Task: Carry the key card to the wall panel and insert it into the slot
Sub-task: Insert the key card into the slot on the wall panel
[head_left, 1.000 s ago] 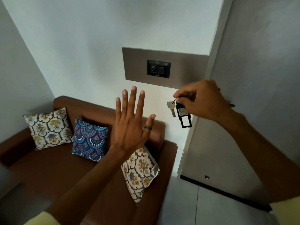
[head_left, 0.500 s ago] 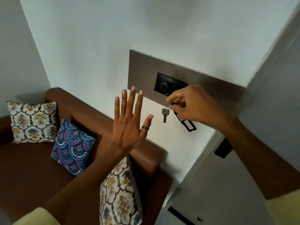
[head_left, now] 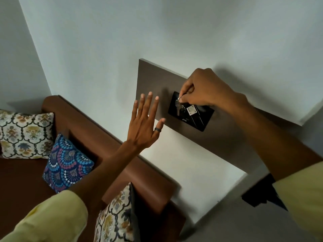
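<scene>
The key card (head_left: 195, 115), a narrow black tag with a pale square sticker near its upper end, lies against the face of the black wall panel (head_left: 206, 122), hanging from the pinch of the right hand (head_left: 204, 89). Its long axis runs down and to the right across the panel, the stickered end up by the fingers and the far end pointing toward the panel's lower right corner. Whether its tip has entered the slot cannot be told, and the slot itself cannot be made out. A metal key (head_left: 178, 108) hangs from the same ring, just left of the card, over the panel's left part, blade pointing down.

The right hand is closed, thumb and forefinger clamped on the ring end of the card at the panel's top edge. The left hand (head_left: 146, 127) is held up flat left of the panel, fingers spread and straight, gripping nothing; a dark ring (head_left: 157, 130) sits on one finger.

A small pale mark near the panel's bottom edge is too small to read, and so is the sticker. The panel is set in a brown board (head_left: 153, 81) on the white wall. Lower left of the panel stands a brown sofa (head_left: 97, 137) with a blue patterned cushion (head_left: 67, 164).
</scene>
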A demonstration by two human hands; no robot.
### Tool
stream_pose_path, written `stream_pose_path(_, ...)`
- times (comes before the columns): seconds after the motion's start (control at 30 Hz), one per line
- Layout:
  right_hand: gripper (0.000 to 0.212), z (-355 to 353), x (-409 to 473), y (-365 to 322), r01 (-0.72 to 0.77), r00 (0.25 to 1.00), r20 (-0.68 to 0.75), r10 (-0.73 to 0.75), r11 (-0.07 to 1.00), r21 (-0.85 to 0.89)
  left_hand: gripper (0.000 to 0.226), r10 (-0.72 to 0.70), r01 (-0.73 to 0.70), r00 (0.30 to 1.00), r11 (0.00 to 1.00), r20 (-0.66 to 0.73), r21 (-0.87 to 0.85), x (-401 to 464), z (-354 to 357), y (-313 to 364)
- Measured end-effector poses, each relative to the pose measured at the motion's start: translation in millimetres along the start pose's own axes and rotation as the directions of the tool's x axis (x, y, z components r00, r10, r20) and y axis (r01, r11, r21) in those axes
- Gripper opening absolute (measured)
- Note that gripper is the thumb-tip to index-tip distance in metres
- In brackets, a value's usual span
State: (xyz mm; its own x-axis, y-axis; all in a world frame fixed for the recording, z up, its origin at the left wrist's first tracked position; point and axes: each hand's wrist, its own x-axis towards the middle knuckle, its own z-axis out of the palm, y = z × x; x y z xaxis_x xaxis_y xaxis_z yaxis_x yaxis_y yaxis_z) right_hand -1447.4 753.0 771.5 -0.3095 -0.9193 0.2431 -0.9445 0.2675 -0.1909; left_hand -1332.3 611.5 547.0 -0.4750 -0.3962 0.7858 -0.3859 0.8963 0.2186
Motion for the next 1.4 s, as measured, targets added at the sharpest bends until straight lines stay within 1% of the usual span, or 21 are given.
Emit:
stream_pose_path(0.1, 0.012, -2.0, 22.6, 7.1, 0.053, 0.993, -0.104, -0.052, 0.998, 0.016, 0.074, 0.021, -0.021, 1.0, 1.0, -0.02, 0.008, 25.5, 18.5, -14.0)
stream_pose_path(0.2, 0.015, -2.0, 36.5, 14.9, 0.069, 0.985, -0.162, -0.064, 0.997, 0.028, 0.072, 0.025, -0.024, 0.998, 1.0, -0.06, 0.016, 47.9, 32.7, -26.8)
stream_pose_path(0.33, 0.015, 2.9, 41.0, 21.2, 0.085, 0.982, -0.17, -0.085, 0.996, -0.009, 0.072, 0.063, -0.062, 0.996, 0.998, -0.065, 0.012, 64.0, 50.6, -41.8)
stream_pose_path(0.53, 0.012, 16.7, 31.6, 27.9, 0.045, 0.984, -0.168, -0.055, 0.997, -0.063, 0.073, 0.101, -0.104, 0.99, 0.994, -0.102, -0.024, 72.1, 73.7, -46.3)
stream_pose_path(0.67, 0.011, 17.5, 26.6, 37.5, 0.014, 0.952, -0.306, -0.017, 1.0, -0.01, 0.071, 0.149, -0.156, 0.976, 0.987, -0.161, -0.036, 80.7, 79.4, -48.0)
stream_pose_path(0.73, 0.011, 17.1, 23.2, 40.4, 0.008, 0.909, -0.416, 0.014, 0.999, 0.05, 0.071, 0.152, -0.162, 0.971, 0.986, -0.184, -0.038, 83.4, 80.7, -46.5)
stream_pose_path(0.8, 0.015, 18.1, 19.3, 42.5, 0.003, 0.864, -0.497, 0.079, 0.987, 0.162, 0.07, 0.14, -0.152, 0.972, 0.987, -0.187, -0.047, 82.8, 81.5, -43.7)
stream_pose_path(0.83, 0.017, 19.4, 17.2, 43.8, -0.003, 0.853, -0.509, 0.113, 0.977, 0.212, 0.07, 0.137, -0.148, 0.973, 0.988, -0.184, -0.051, 82.0, 81.6, -43.0)
stream_pose_path(0.9, 0.018, 22.2, 13.4, 46.6, -0.021, 0.852, -0.505, 0.142, 0.971, 0.237, 0.069, 0.135, -0.147, 0.974, 0.988, -0.181, -0.056, 80.9, 81.2, -42.5)
stream_pose_path(1.1, 0.015, 18.9, 2.0, 50.2, -0.025, 0.826, -0.556, 0.092, 0.992, 0.127, 0.07, 0.135, -0.148, 0.975, 0.987, -0.177, -0.065, 81.5, 78.3, -41.3)
stream_pose_path(1.23, 0.01, 36.4, -4.5, 55.1, -0.055, 0.836, -0.536, 0.115, 0.99, 0.126, 0.069, 0.138, -0.154, 0.972, 0.985, -0.188, -0.075, 81.7, 79.2, -40.9)
stream_pose_path(1.4, 0.015, 50.7, -14.2, 61.7, -0.077, 0.825, -0.544, 0.156, 0.983, 0.164, 0.069, 0.134, -0.151, 0.974, 0.985, -0.181, -0.079, 80.3, 80.9, -41.2)
